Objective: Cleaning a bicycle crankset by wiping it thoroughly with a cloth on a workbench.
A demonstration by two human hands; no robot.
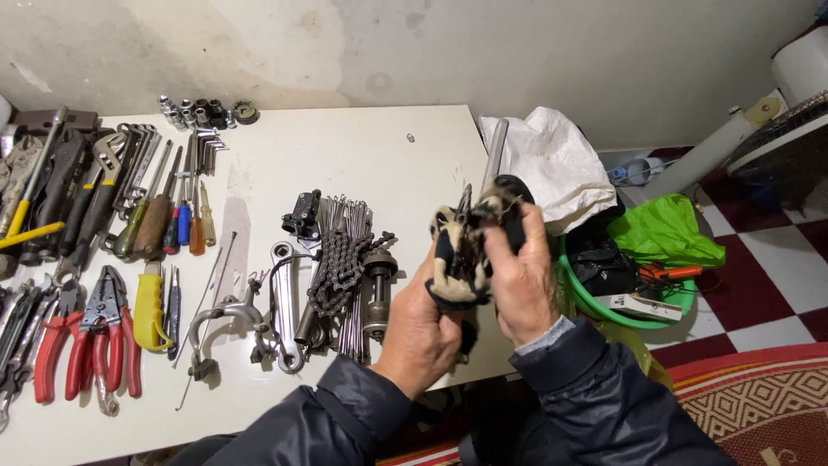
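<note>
In the head view we hold a small metal part [479, 207] wrapped in a dirty rag [457, 259] just off the near right edge of the white table [345, 155]; our left hand [423, 332] is clenched around the rag from below, while our right hand [517, 276] closes its fingers [496, 250] on the part's top, so we judge that wiping is in hand and turning the part in the cloth comes next. To the right, a green basin [595, 306] on the floor holds black items, an orange-handled tool and a flat box, and a bicycle chain [338, 267] lies on the table.
</note>
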